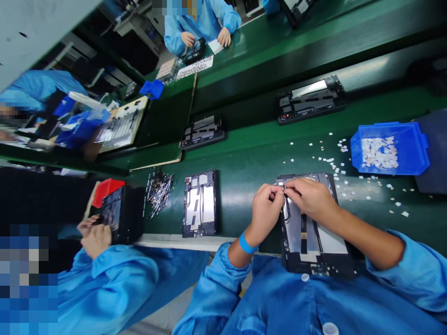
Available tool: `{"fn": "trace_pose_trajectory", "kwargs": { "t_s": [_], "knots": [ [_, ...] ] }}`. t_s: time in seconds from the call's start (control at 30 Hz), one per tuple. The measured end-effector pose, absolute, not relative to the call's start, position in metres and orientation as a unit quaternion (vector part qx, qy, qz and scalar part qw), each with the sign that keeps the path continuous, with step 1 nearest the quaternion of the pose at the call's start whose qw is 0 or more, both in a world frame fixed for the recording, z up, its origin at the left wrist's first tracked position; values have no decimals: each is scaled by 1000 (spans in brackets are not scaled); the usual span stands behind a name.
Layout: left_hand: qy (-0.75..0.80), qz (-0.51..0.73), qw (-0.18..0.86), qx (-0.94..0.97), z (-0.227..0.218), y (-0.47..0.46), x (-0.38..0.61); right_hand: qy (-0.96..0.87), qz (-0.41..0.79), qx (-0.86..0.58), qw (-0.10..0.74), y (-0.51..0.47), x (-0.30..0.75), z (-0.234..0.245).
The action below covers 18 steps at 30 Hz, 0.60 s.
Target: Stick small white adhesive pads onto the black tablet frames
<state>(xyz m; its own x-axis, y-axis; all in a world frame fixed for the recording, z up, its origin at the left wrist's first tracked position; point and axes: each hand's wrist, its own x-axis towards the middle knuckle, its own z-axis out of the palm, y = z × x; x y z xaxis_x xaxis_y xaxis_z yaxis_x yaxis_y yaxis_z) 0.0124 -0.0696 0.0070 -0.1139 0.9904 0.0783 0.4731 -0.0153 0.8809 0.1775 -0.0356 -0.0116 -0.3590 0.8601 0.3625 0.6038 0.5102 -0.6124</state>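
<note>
An opened tablet chassis lies on the green bench in front of me, its far end under my hands. My left hand is closed in a pinch at the chassis's far left corner. My right hand is also pinched, its fingertips meeting the left hand's over the top edge. What the fingers grip is too small to make out. A blue band sits on my left wrist.
A blue bin of small white pieces stands far right, with white scraps strewn on the green surface. Another chassis lies to my left beside a pile of thin parts. More chassis sit on the conveyor. Co-workers in blue work left and across.
</note>
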Motion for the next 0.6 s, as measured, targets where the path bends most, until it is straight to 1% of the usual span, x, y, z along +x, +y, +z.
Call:
{"fn": "trace_pose_trajectory", "kwargs": {
  "t_s": [0.17, 0.27, 0.4, 0.47, 0.53, 0.6],
  "knots": [
    [612, 399, 274, 626, 9, -72, 10, -796, 196, -453, 349, -33, 179, -11],
    [606, 394, 264, 638, 9, -73, 10, -783, 196, -469, 359, -35, 172, -10],
    [607, 394, 262, 638, 9, -72, 12, -769, 182, -506, 347, -33, 169, -1],
    [622, 400, 304, 601, 9, -70, 11, -754, 177, -534, 338, -27, 190, 9],
    [633, 405, 383, 537, 8, -66, 9, -726, 146, -596, 310, -19, 233, 19],
    [629, 410, 454, 480, 8, -63, 6, -680, 78, -690, 236, -12, 286, 27]
  ]
}}
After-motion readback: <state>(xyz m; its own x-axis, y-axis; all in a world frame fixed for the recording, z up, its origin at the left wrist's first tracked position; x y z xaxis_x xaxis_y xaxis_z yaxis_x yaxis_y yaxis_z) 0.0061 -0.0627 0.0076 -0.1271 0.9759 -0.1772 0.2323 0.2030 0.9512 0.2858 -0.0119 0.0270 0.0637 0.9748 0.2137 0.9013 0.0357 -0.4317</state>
